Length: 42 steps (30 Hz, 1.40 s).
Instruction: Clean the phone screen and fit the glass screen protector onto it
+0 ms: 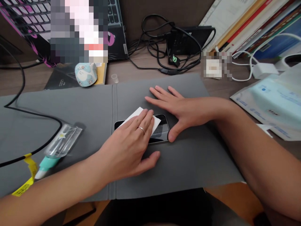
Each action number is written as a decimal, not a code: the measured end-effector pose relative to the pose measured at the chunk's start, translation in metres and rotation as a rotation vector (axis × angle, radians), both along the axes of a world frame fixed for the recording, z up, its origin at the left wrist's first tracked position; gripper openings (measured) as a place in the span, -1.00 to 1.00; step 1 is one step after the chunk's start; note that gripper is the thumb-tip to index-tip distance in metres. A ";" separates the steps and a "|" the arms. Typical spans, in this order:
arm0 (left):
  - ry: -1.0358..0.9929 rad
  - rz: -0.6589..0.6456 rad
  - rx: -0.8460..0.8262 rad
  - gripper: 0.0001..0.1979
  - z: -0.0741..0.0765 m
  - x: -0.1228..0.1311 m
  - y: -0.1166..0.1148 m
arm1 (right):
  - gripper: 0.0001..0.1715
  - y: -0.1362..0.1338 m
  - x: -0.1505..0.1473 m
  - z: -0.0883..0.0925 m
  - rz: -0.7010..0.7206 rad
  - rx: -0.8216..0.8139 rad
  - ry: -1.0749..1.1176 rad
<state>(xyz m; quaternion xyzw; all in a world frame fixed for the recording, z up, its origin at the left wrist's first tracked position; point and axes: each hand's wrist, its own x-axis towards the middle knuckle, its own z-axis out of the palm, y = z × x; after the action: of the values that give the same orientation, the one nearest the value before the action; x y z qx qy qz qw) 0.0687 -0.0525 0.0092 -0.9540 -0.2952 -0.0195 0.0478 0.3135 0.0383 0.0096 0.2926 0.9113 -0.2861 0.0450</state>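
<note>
1. Phone (162, 130); lies flat at the dial's centre, on the grey mat (188, 169).
2. White wipe (155, 125); rests on the screen beneath the left hand (134, 141), which presses flat with fingers together; its thumb stands apart towards 5 o'clock.
3. Right hand (175, 106), at 2 o'clock; fingers spread wide, grasping nothing; thumb at the phone's 3 o'clock end.
4. Progress; wiping appears under way; the screen's middle is covered, its 3 o'clock end bare; how much is finished or left cannot be told.
5. Surroundings; clear bottle (63, 141) at 9 o'clock, lying down; black adapter (190, 40) at 1 o'clock.
</note>
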 end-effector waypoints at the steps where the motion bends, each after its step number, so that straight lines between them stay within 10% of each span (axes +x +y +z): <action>1: -0.011 -0.003 -0.021 -0.25 0.001 0.001 0.002 | 0.52 0.000 0.000 0.000 0.003 0.002 0.000; 15: -0.125 -0.014 -0.135 -0.44 0.006 0.004 0.006 | 0.47 -0.002 0.002 0.001 0.011 0.002 0.017; 42: 0.131 0.078 0.197 -0.55 0.008 0.006 -0.049 | 0.46 0.001 0.002 0.002 0.009 -0.005 0.017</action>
<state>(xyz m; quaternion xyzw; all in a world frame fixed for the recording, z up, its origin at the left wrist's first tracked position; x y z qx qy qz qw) 0.0744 -0.1014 0.0169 -0.9318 -0.3248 0.0160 0.1614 0.3158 0.0390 0.0118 0.2861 0.9122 -0.2906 0.0391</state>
